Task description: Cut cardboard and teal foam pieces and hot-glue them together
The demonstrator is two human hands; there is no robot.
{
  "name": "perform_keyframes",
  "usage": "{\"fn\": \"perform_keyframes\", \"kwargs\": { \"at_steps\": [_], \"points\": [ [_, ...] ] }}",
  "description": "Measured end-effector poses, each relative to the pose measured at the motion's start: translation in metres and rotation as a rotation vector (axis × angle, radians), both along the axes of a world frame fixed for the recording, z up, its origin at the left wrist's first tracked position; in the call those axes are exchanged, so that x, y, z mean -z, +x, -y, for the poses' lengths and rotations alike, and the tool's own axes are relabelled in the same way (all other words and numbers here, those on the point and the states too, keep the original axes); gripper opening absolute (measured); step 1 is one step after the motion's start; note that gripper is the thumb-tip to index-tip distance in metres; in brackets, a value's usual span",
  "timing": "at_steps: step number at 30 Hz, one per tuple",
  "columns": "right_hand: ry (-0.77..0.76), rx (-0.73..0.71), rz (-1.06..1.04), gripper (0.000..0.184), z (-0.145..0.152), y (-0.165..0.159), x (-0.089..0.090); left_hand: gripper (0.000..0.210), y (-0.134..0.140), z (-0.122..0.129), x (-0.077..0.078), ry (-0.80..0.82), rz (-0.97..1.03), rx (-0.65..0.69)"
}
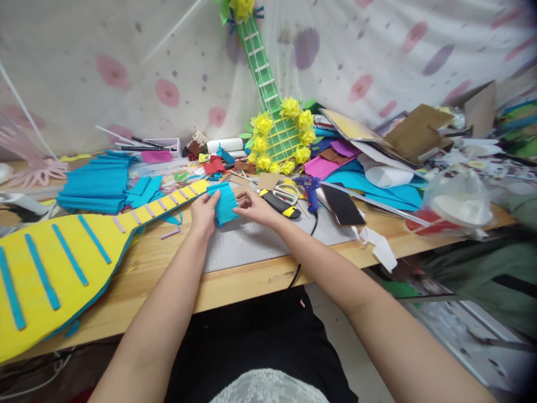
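Observation:
Between my two hands, above a grey cutting mat [251, 246], is a small piece of blue crepe paper [225, 202] with a ruffled right edge. My left hand [204, 214] pinches its left side, thumb on top. At its right edge, the fingers of my right hand [253, 206] are pinched together on the paper. To the left lies a yellow lute-shaped cutout [75, 252] with blue strips across its body and small lilac strips along its neck. A black and yellow utility knife [282, 204] and scissors [286, 193] lie just right of my right hand.
A blue glue gun [309, 193] with a black cord and a phone [342, 204] lie to the right. Behind stands a green paper guitar [274, 129] with yellow flowers. Blue crepe paper [94, 184] is stacked at left. A plastic-bagged tub [455, 201] stands at right.

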State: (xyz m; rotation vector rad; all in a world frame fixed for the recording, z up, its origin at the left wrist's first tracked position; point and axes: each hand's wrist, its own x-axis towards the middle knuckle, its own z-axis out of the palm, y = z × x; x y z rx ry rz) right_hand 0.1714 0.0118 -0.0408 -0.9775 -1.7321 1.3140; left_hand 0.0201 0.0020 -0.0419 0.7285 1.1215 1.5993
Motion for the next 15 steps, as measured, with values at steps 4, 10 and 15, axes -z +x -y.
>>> {"fn": "perform_keyframes", "kwargs": {
  "at_steps": [4, 10, 15],
  "points": [
    [-0.114, 0.155, -0.043, 0.028, -0.01, -0.01, -0.006, 0.032, 0.003, 0.003, 0.0, 0.038, -0.1, 0.035],
    [-0.228, 0.234, -0.092, 0.026, -0.018, -0.019, -0.012, 0.037, -0.001, 0.003, 0.001, -0.045, -0.068, 0.119],
    [-0.275, 0.207, -0.156, 0.023, -0.017, -0.015, -0.019, 0.042, -0.004, 0.005, -0.006, -0.124, -0.062, 0.165]
  ]
}}
